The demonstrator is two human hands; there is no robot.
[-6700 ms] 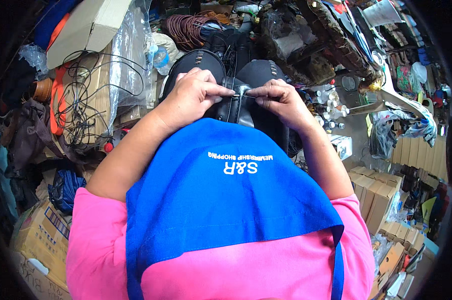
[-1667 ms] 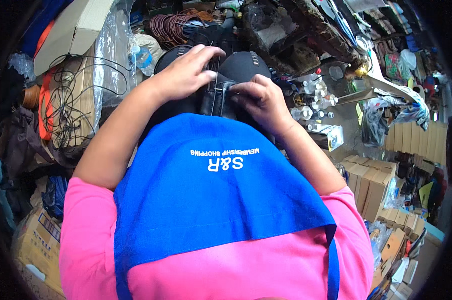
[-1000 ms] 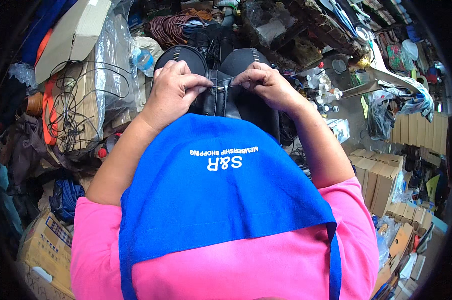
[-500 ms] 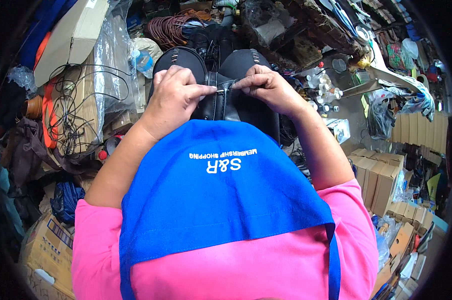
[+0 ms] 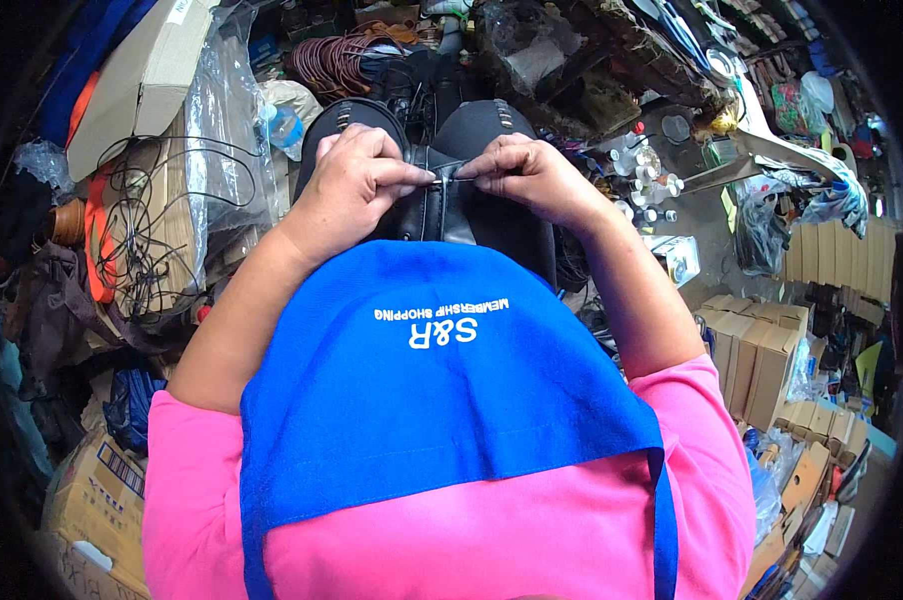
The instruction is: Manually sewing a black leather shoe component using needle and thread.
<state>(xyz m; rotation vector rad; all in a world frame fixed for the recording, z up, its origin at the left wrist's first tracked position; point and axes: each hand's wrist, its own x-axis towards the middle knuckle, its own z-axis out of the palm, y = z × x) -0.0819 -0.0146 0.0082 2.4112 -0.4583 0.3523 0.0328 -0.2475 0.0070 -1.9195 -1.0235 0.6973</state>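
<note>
Between my hands is a black leather piece [image 5: 459, 222] with a stitched seam down its front; I cannot tell what article it belongs to. My left hand [image 5: 364, 178] comes at the seam from the left, thumb and forefinger pinched together. A small pale, needle-like glint shows at their tips, too small to name surely. Opposite it, my right hand [image 5: 524, 172] is closed in a pinch on a short dark thread [image 5: 459, 181] that runs toward the left fingertips. Rounded black padded shapes [image 5: 480, 125] rise behind both hands.
A coil of brown cord [image 5: 337, 62] lies beyond the work. At left are cardboard [image 5: 162, 75], clear plastic and tangled black wire [image 5: 187, 190]. Small bottles [image 5: 644, 175] cluster at right, above stacked brown boxes [image 5: 757, 350]. A blue apron [image 5: 452, 400] covers my front.
My left fingertips have stayed at the seam, with the hand turned slightly. My right fingertips have shifted a little, and a dark thread now shows between the hands.
</note>
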